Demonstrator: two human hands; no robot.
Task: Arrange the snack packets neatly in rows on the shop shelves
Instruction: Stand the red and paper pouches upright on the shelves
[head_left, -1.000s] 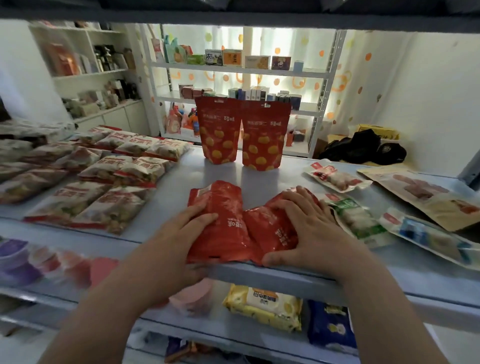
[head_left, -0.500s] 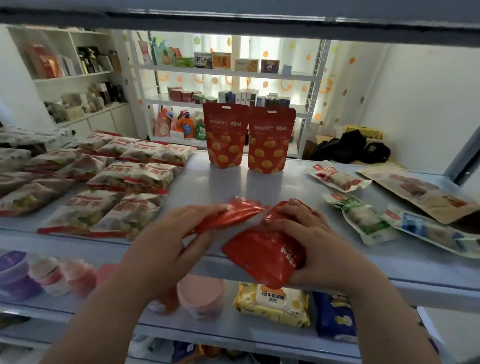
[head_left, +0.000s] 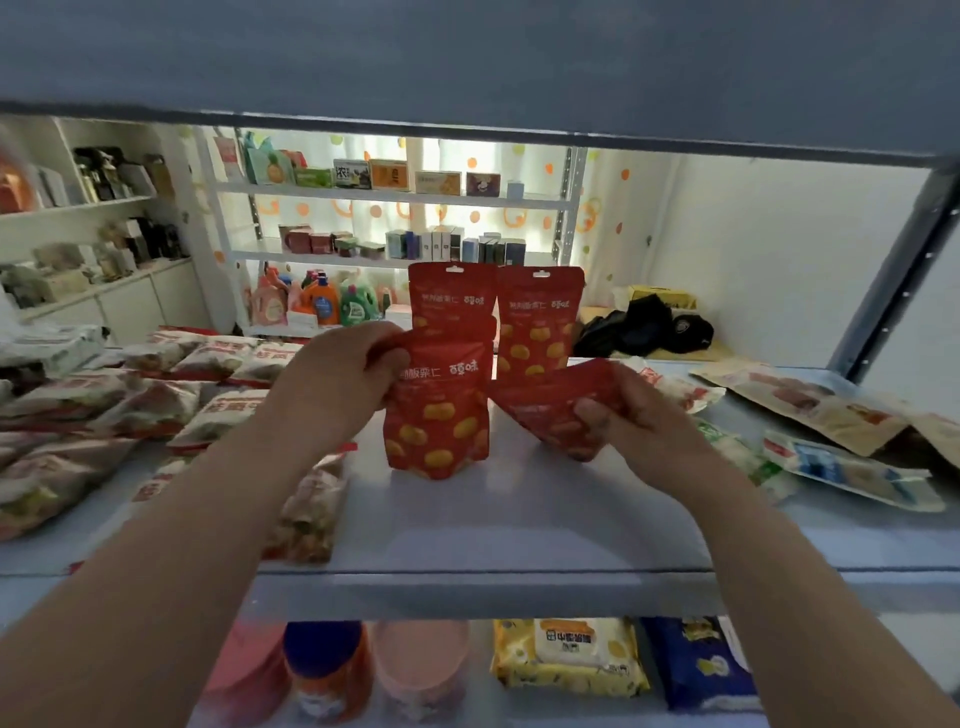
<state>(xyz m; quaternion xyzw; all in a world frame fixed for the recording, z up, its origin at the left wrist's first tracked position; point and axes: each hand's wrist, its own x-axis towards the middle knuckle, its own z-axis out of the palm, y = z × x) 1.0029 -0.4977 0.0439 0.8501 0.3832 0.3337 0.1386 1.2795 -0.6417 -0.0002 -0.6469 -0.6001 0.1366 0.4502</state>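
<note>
Landmark: the pale grey metal shelf board (head_left: 519, 519), smooth and flat, is carrying every packet named here.
Left hand: the left hand (head_left: 337, 382) is pinching the top left edge of a glossy red foil stand-up pouch printed with yellow ovals (head_left: 436, 415), fingers closed on it.
Held pouch, left: it is hanging upright above the middle of the shelf board, long axis vertical, printed face turned toward the camera, its base looking close to the board; contact cannot be told.
Right hand: the right hand (head_left: 628, 415) is gripping a second red foil pouch (head_left: 556, 405), thumb on top and fingers curled beneath.
Held pouch, right: it is tilting, long axis running diagonally, one corner pointing toward the first pouch, clear of the shelf board.
Back of the shelf board: two matching red pouches (head_left: 498, 306) are standing upright side by side, hang-holes at the top.
Left part of the shelf board: clear crinkly packets with red bands (head_left: 156, 405) are lying flat in rows.
Right part of the shelf board: flat pale packets (head_left: 810, 415) are lying loosely at mixed angles.
</note>
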